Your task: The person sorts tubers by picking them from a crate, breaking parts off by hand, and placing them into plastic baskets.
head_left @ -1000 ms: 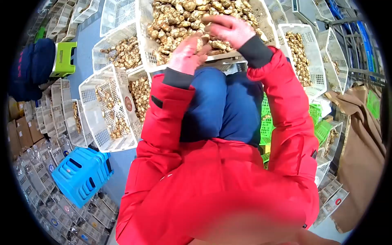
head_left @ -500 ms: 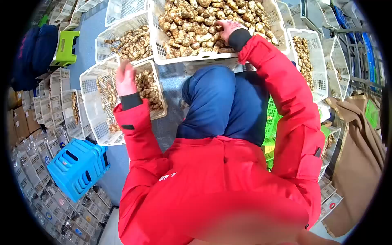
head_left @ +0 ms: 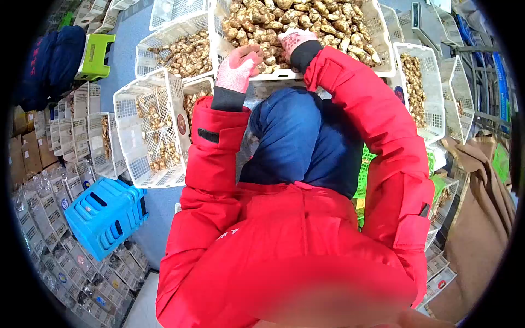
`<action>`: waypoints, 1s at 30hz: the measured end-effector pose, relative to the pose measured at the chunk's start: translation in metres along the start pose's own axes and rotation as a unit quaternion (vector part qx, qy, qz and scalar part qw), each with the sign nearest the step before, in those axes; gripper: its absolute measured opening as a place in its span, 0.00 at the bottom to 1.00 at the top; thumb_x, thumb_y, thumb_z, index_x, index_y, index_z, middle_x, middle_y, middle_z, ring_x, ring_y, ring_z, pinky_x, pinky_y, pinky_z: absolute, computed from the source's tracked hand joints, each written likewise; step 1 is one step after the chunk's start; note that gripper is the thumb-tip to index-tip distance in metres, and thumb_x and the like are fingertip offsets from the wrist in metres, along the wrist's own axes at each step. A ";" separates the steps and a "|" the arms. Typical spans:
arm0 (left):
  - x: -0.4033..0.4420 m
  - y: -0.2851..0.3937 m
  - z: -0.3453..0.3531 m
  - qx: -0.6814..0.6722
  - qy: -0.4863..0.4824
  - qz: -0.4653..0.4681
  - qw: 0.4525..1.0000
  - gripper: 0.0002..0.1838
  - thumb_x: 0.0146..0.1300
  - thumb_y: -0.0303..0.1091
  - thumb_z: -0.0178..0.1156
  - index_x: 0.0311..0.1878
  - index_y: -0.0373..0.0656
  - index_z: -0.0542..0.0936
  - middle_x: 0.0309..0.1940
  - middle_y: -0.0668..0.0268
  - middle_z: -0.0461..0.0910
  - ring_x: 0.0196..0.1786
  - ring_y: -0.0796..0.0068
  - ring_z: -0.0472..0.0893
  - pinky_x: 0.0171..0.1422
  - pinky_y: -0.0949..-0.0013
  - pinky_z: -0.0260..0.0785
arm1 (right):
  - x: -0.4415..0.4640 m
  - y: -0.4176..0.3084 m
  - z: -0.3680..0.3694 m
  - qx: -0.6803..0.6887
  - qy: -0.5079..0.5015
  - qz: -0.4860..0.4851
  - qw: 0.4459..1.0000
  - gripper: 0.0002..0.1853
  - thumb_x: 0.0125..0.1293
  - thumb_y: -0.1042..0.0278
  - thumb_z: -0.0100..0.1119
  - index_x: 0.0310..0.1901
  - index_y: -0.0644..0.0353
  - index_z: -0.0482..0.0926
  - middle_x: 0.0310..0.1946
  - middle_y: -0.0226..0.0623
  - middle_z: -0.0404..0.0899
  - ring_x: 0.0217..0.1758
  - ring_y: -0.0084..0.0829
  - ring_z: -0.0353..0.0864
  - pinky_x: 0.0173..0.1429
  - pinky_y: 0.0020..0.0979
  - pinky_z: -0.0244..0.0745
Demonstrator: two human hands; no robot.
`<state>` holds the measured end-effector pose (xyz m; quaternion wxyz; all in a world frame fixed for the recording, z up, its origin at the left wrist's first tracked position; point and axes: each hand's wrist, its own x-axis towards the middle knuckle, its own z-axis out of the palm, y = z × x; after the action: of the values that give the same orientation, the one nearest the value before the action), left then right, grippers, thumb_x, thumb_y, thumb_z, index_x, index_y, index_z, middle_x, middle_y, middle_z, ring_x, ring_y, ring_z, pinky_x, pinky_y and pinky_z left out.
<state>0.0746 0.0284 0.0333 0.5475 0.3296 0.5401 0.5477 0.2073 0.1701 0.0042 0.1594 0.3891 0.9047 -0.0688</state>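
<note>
Brown-and-cream mushrooms [head_left: 333,24] are heaped in a large white plastic crate [head_left: 386,41] in front of my knees. My right hand [head_left: 296,41], in a pinkish patterned glove, is down on the heap. Its fingers bend inward among the mushrooms, and whatever they hold is hidden. At the crate's near left corner is my left hand [head_left: 238,70], in a pink glove with bare-looking fingertips. Its fingers are loosely bent and apart, pointing toward the right hand, with nothing visible in them.
A white crate [head_left: 121,104] with scattered mushrooms stands at left, beside another smaller one. More crates of mushrooms stand at back left and at right [head_left: 435,82]. A blue stool [head_left: 106,216], a green stool [head_left: 97,54] and a brown cloth [head_left: 476,218] lie around.
My left hand has moved right and up, from above the left crates to the large crate's corner. My right hand has shifted slightly left over the heap. The view has turned slightly.
</note>
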 end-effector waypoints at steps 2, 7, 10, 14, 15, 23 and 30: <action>0.009 -0.011 -0.003 -0.060 -0.021 0.008 0.998 0.23 0.60 0.33 0.53 0.56 0.31 0.64 0.48 0.57 0.73 0.45 0.72 0.75 0.43 0.75 0.69 | -0.002 0.002 -0.005 0.019 0.042 -0.004 0.999 0.15 0.54 0.59 0.54 0.43 0.52 0.78 0.42 0.39 0.78 0.45 0.35 0.78 0.46 0.33 0.73; 0.015 -0.011 0.007 -0.064 -0.027 -0.023 0.997 0.27 0.59 0.35 0.56 0.59 0.35 0.61 0.46 0.60 0.73 0.42 0.74 0.76 0.40 0.75 0.70 | -0.030 0.032 -0.023 0.513 0.004 -0.042 0.857 0.21 0.50 0.64 0.58 0.49 0.51 0.76 0.35 0.33 0.79 0.36 0.22 0.77 0.40 0.24 0.72; 0.015 0.005 0.022 -0.083 -0.048 -0.092 0.991 0.27 0.59 0.39 0.57 0.58 0.36 0.63 0.46 0.58 0.74 0.41 0.72 0.77 0.36 0.78 0.70 | -0.053 0.025 -0.047 0.599 0.048 -0.171 0.781 0.20 0.56 0.67 0.57 0.52 0.57 0.73 0.35 0.26 0.78 0.38 0.14 0.72 0.40 0.17 0.67; 0.019 -0.012 -0.006 -0.217 -0.099 -0.027 0.971 0.23 0.56 0.37 0.54 0.54 0.35 0.67 0.43 0.55 0.74 0.38 0.72 0.76 0.31 0.80 0.68 | -0.040 0.041 -0.059 0.416 0.091 -0.010 0.905 0.18 0.59 0.67 0.51 0.53 0.51 0.72 0.36 0.29 0.79 0.35 0.12 0.73 0.38 0.18 0.67; 0.015 -0.017 -0.025 -0.215 -0.079 -0.004 0.973 0.22 0.57 0.34 0.53 0.53 0.34 0.67 0.43 0.52 0.74 0.38 0.67 0.77 0.33 0.76 0.70 | -0.018 0.051 -0.035 0.273 0.115 -0.006 0.955 0.19 0.58 0.65 0.51 0.53 0.48 0.72 0.36 0.35 0.79 0.36 0.20 0.77 0.40 0.23 0.70; -0.083 -0.046 -0.258 0.156 0.310 0.009 0.938 0.26 0.55 0.31 0.56 0.56 0.31 0.63 0.46 0.52 0.72 0.44 0.65 0.76 0.47 0.67 0.72 | 0.009 0.032 -0.006 -0.016 0.076 -0.041 0.996 0.17 0.54 0.66 0.52 0.47 0.49 0.75 0.42 0.38 0.77 0.44 0.35 0.77 0.45 0.35 0.73; -0.024 0.006 -0.081 0.157 0.213 0.146 0.953 0.20 0.55 0.31 0.59 0.50 0.34 0.71 0.42 0.59 0.75 0.40 0.77 0.75 0.43 0.78 0.67 | -0.009 0.070 -0.013 0.196 0.073 -0.008 0.978 0.21 0.55 0.57 0.52 0.52 0.45 0.71 0.45 0.38 0.76 0.49 0.35 0.75 0.56 0.34 0.67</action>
<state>0.0003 -0.0125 0.0290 0.2752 0.3621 0.6694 0.5874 0.2607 0.2149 0.0199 0.0126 0.4093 0.8861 -0.2172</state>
